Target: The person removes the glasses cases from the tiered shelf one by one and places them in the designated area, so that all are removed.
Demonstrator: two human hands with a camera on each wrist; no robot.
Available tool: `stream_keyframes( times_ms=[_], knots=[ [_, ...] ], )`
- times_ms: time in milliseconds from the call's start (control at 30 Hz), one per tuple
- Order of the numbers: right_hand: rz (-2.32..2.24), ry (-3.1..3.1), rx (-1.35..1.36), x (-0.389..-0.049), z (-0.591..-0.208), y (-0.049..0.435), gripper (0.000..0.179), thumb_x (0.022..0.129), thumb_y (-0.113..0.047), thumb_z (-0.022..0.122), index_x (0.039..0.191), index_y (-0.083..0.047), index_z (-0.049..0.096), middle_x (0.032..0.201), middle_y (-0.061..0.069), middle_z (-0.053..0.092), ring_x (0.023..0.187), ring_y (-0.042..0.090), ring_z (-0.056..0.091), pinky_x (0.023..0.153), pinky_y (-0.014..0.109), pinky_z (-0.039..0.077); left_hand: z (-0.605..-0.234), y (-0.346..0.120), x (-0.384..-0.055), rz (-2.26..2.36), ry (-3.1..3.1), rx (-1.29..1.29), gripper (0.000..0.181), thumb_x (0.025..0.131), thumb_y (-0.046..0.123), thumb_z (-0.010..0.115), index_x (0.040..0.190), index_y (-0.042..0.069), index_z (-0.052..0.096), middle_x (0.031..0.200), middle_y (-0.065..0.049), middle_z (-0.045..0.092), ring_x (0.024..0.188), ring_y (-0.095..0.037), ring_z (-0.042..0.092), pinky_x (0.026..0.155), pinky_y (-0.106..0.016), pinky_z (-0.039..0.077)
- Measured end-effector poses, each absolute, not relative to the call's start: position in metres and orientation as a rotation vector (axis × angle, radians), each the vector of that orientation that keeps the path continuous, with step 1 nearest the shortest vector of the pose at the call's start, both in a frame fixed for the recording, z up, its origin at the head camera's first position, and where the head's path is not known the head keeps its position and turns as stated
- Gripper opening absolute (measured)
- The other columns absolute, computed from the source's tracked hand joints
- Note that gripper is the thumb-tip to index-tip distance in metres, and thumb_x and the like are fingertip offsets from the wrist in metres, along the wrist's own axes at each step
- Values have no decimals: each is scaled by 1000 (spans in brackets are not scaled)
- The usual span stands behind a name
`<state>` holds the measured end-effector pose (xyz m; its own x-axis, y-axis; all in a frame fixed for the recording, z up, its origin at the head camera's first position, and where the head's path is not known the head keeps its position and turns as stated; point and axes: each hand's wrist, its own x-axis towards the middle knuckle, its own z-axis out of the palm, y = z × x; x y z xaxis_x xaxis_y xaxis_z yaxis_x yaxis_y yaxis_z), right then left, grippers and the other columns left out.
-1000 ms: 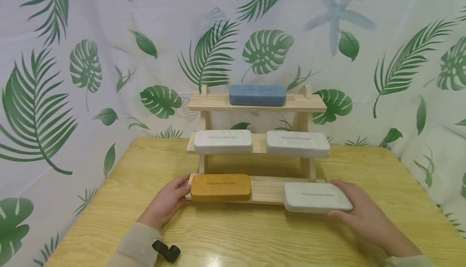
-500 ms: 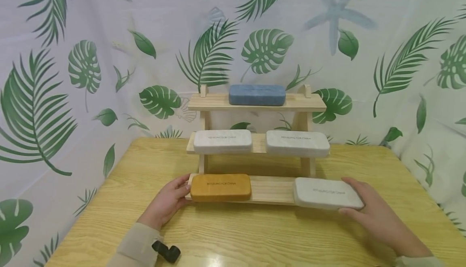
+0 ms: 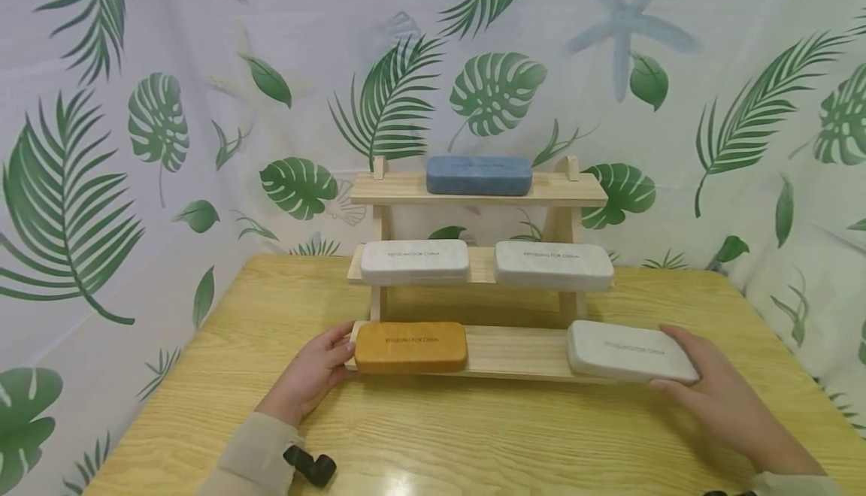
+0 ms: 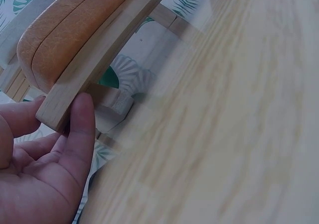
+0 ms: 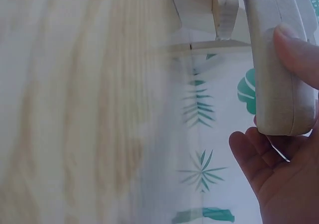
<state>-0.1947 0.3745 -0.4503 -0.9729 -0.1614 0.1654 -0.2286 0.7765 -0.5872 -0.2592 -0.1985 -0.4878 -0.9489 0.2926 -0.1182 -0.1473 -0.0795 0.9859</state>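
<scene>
A white backdrop [image 3: 501, 146] printed with green leaves and starfish hangs behind and to both sides. Before it stands a wood-grain worktop [image 3: 433, 436], carrying a three-tier wooden stand [image 3: 588, 192] of pale timber.

Two hands are in view. The left hand [image 3: 316, 368], in a pale sleeve [image 3: 253, 455], holds the left end of the stand's bottom shelf [image 3: 517, 353], its fingers [image 4: 82, 114] closed on opposite sides of the board. The right hand [image 3: 710, 391] grips the right end of a white case [image 3: 632, 352], thumb at the near edge and fingers at the far edge, spread only to the width of the case. This case lies over the right end of the bottom shelf and projects past it, set askew with its right end nearer the camera. Whether its full underside bears on the board cannot be told.

An orange case [image 3: 410, 347], lettered "REFUELING FOR CHINA", lies at the shelf's left end, just beside the left hand. The middle tier carries two further white cases [image 3: 553, 266], slightly apart. A blue case [image 3: 478, 176] occupies the centre of the top tier. A small black fitting [image 3: 310, 466] is at the left cuff.
</scene>
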Motion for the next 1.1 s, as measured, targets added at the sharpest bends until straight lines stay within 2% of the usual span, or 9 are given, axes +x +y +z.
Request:
stream_keyframes(
  times_ms=[600,1100],
  knots=[
    [902,-2852,352,-207,-448,399,88,95,-27,74,159,2,20,146,41,31,125,58,33,94,76,30,-486,-197,-258,2097,1921,154,56,109,10,46,159,-2,23,146,-27,46,122,-30,59,95,-42,54],
    [847,-2906,301,-224,-444,418,91,98,-32,71,159,5,15,144,45,29,124,61,32,91,74,31,-490,-200,-260,2101,1907,189,57,109,12,46,159,-2,21,147,-29,44,120,-28,60,94,-40,54]
  ],
)
